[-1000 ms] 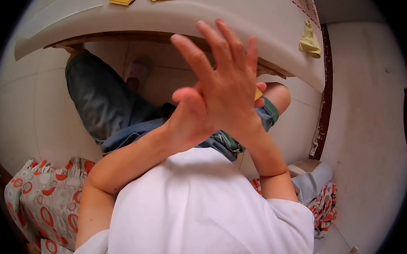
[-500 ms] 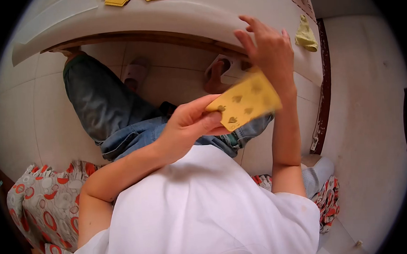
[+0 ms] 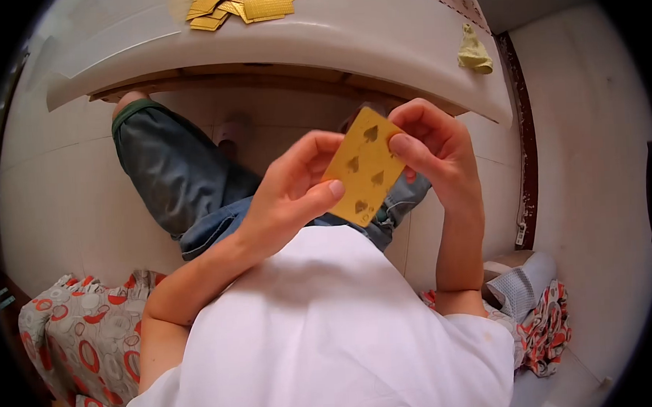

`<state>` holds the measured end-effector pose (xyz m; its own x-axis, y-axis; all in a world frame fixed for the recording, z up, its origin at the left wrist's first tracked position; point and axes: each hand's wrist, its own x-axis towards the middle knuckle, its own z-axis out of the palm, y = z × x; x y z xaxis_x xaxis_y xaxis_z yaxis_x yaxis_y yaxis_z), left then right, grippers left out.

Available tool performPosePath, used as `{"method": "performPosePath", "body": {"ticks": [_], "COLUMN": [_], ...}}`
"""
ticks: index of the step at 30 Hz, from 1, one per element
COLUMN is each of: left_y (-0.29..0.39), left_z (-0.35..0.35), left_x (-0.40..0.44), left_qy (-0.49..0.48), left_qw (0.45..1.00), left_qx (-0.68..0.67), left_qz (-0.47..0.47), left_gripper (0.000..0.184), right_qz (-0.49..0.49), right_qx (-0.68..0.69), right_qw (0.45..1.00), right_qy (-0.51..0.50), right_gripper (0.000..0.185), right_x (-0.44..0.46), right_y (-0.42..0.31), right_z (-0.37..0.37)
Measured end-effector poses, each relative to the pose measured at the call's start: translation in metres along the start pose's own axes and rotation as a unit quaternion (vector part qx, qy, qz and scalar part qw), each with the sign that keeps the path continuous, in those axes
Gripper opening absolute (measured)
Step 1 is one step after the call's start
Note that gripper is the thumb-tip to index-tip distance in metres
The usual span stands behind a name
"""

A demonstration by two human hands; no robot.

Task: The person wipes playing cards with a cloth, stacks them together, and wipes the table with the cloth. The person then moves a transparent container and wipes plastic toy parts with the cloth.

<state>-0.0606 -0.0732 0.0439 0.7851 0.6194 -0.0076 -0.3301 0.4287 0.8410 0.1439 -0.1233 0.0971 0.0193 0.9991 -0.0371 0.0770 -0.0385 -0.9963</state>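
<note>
Two hands share one yellow card (image 3: 366, 174), which sits tilted between them with its face towards us. Our left hand (image 3: 285, 187) grasps it along its left edge, thumb laid over the face; our right hand (image 3: 440, 149) pinches it at the upper right edge, the thumb covering part of a corner. Whether more cards lie stacked beneath, we cannot tell.

We judge it light, thin and springy: stiff enough to stay flat when held by one edge, yet easily bowed or creased if we squeezed from both sides. Its smooth face will probably slide under dry fingertips, so a long edge or a corner, thumb over and finger under, looks our surest hold.

Dark spade marks (image 3: 353, 164) stand on the golden face within the grip, and the corners are rounded; we find the small corner index too tiny to read surely. Beyond the grip and to its left, a loose heap of gold cards (image 3: 266, 7) with finely textured backs overlaps on a smooth white table covering (image 3: 377, 34). Beyond the grip to its right lies a crumpled yellowish cloth (image 3: 473, 51). Below and left of the grip are our blue denim trousers (image 3: 171, 166); nearer us, a soft white shirt (image 3: 323, 313) falls in shallow folds.
</note>
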Motion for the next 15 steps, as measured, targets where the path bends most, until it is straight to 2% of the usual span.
{"method": "performPosePath", "body": {"ticks": [2,3,6,11,15], "left_y": [0.015,0.023,0.028,0.027,0.029], "left_z": [0.009,0.012,0.018,0.017,0.016], "left_x": [-0.001,-0.003,-0.014,-0.023,-0.022], "left_qy": [0.014,0.008,0.019,0.037,0.048], "left_qw": [0.997,0.997,0.999,0.998,0.999], "left_qx": [0.067,0.079,0.037,0.047,0.022], "left_qz": [0.031,0.007,0.031,0.019,-0.008], "left_gripper": [0.028,0.027,0.021,0.007,0.005], "right_qz": [-0.021,-0.031,-0.058,-0.074,-0.080], "right_qx": [-0.015,-0.021,-0.032,-0.041,-0.026], "right_qw": [0.999,0.999,0.997,0.996,0.996], "right_qy": [-0.030,-0.033,-0.034,-0.020,-0.018], "right_gripper": [0.016,0.016,0.016,0.015,0.014], "right_x": [-0.007,-0.009,-0.016,-0.027,-0.027], "right_y": [-0.003,-0.006,-0.014,-0.023,-0.019], "right_z": [0.009,0.014,0.028,0.042,0.045]}}
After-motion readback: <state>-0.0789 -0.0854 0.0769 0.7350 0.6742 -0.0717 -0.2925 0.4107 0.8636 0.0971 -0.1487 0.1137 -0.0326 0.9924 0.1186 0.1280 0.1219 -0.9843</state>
